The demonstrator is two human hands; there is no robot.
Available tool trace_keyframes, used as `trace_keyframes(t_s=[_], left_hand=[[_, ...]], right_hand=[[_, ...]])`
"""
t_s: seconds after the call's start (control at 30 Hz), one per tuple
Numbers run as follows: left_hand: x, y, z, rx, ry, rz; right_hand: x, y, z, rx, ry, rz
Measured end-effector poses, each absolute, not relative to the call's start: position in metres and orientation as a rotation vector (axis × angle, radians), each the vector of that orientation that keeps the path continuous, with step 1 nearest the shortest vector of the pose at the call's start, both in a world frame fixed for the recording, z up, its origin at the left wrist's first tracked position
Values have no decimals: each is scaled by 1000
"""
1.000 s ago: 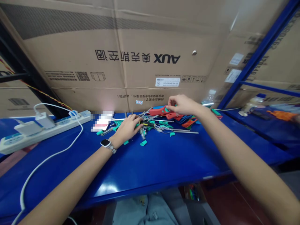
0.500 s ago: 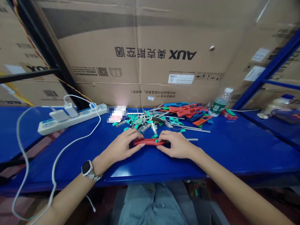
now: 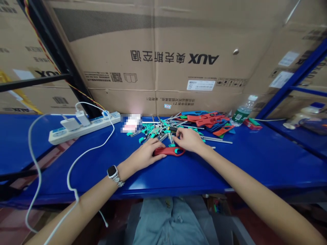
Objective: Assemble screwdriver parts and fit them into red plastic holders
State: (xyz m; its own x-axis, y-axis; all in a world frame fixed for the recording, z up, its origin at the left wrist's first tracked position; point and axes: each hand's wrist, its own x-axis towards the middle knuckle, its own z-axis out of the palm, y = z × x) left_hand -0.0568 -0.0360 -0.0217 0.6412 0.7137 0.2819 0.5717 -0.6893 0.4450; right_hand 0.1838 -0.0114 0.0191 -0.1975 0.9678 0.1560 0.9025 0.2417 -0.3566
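A red plastic handle [image 3: 169, 151] lies flat on the blue shelf top [image 3: 230, 163]. My left hand [image 3: 145, 156], with a smartwatch on its wrist, holds the handle's left end against the shelf. My right hand [image 3: 187, 139] is at the handle's right end, fingers pinched at the near edge of a pile of metal rods with teal caps [image 3: 158, 132]. What the right fingers pinch is too small to tell. More red and blue handles [image 3: 206, 119] are stacked behind the pile.
A white power strip [image 3: 81, 128] with chargers and trailing white cables [image 3: 76, 163] sits at the left. A water bottle [image 3: 242, 110] stands at the back right. Large cardboard boxes [image 3: 163, 51] wall off the back. A blue shelf post [image 3: 288, 85] rises at right.
My right hand took a red handle from the back stack and brought it to the front; both hands gripped it. The right hand has since shifted up to the pile's edge.
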Motion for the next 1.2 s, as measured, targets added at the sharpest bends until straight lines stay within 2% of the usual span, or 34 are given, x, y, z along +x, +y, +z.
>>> trace_keyframes(t_s=[0.17, 0.53, 0.67, 0.9, 1.2], left_hand=[[-51, -36, -19, 2594, 1051, 671], [-34, -24, -16, 2645, 1088, 683], [-41, -31, -12, 2705, 1137, 780], [-50, -31, -16, 2728, 1270, 723], [-40, -32, -15, 2691, 1331, 689]], right_hand=[[189, 10, 27, -1736, -2301, -77], [188, 19, 48, -1585, -2302, -114], [181, 6, 59, -1428, -2116, 66], [148, -2, 49, -1111, -1764, 706], [130, -4, 17, -728, -1535, 896]])
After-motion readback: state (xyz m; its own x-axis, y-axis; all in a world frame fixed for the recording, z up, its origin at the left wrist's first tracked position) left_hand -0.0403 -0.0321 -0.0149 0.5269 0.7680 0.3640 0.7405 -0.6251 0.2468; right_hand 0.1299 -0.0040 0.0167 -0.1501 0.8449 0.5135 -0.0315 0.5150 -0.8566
